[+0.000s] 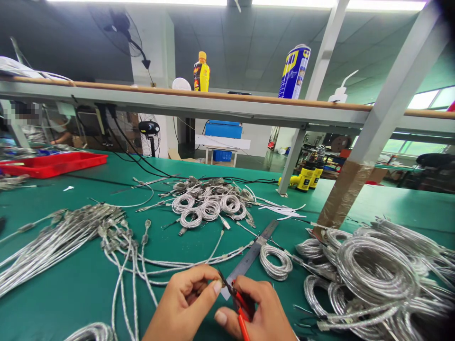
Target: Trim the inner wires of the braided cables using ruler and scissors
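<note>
Left hand (185, 303) pinches, seemingly, a cable end (221, 283); right hand (265, 315) grips red cutters (243, 324); bare mat (78, 296) leftward.

2 bare hands show: the left hand (185, 303) and the right hand (261, 310). Both have short, plain, pale nails. Behind each grip the wrists are uncovered.

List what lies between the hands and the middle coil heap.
Head view: steel ruler, loose silver cables, green mat. Left hand pinches a cable end; right hand holds red cutters.
</note>
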